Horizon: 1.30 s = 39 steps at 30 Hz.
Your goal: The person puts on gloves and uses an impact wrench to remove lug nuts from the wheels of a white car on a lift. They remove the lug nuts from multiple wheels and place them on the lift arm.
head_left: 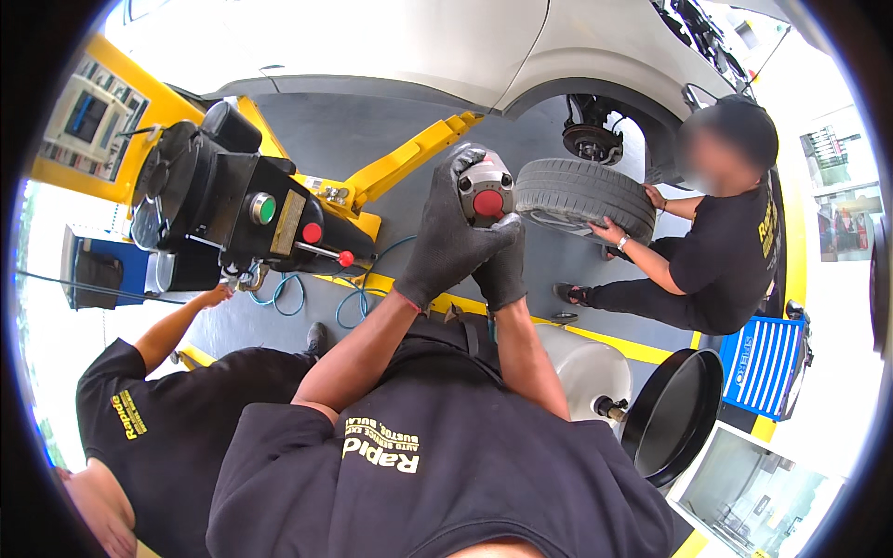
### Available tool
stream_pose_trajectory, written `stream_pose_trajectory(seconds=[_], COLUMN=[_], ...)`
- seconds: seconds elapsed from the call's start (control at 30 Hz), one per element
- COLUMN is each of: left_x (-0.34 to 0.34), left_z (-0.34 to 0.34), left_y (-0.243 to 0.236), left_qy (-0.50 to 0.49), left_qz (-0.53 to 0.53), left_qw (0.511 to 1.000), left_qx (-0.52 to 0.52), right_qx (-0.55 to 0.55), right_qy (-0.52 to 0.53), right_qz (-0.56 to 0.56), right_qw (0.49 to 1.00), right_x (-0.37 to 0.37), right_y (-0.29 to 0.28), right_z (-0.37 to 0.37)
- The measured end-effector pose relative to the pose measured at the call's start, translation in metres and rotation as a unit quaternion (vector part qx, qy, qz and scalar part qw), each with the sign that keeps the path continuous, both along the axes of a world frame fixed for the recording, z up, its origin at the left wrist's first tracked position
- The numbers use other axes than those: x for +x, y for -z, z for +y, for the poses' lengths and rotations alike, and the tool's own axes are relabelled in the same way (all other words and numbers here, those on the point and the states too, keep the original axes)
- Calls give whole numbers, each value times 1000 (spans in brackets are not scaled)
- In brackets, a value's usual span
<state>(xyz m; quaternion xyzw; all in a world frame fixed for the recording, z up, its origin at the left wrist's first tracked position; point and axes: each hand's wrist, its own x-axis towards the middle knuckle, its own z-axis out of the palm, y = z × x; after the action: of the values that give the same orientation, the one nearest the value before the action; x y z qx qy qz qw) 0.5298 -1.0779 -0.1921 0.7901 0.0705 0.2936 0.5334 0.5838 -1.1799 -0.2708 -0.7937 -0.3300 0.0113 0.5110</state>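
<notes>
Both my hands wear dark grey gloves and are raised together in front of my chest. My left hand [442,237] wraps round the left side of a rounded grey metal tool [474,177], its fingers curling over the top. A round red face and dark recesses at the corners mark the end turned toward me. My right hand [503,274] closes in from below right against the same tool; its fingers are partly hidden behind the left hand. Just beyond, a tyre on its wheel [586,193] is held by a co-worker [721,237] with both hands.
A pale car [391,46] is raised ahead, its brake disc [593,144] exposed. Yellow lift arms [409,160] reach under it. At left stands a black machine [223,200] with another person's hand [216,296] on it. Blue hose [352,307] lies on the floor; a black drain pan [674,414] stands right.
</notes>
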Motion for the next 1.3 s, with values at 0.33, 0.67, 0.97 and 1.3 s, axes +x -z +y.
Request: stream_pose_trajectory(seconds=[0.33,0.67,0.97,1.3], left_x=[-31,-68,-111,-192], left_z=[-31,-49,-58,-37], left_y=[-11,-6,21,160], left_qy=[-77,-137,-125,-109], left_qz=[-35,-18,-9,-49], left_qw=[993,989,991,939], left_qx=[-81,-46,-35,-322], right_qx=[-47,-94,5,-158], right_qy=[-43,-138,-178,-343], right_qz=[-34,-7,-19,80], right_qw=[997,986,984,922], right_x=[-18,-38,-57,-100], right_y=[-11,-30,-12,26], right_z=[-15,-26,-36,-41])
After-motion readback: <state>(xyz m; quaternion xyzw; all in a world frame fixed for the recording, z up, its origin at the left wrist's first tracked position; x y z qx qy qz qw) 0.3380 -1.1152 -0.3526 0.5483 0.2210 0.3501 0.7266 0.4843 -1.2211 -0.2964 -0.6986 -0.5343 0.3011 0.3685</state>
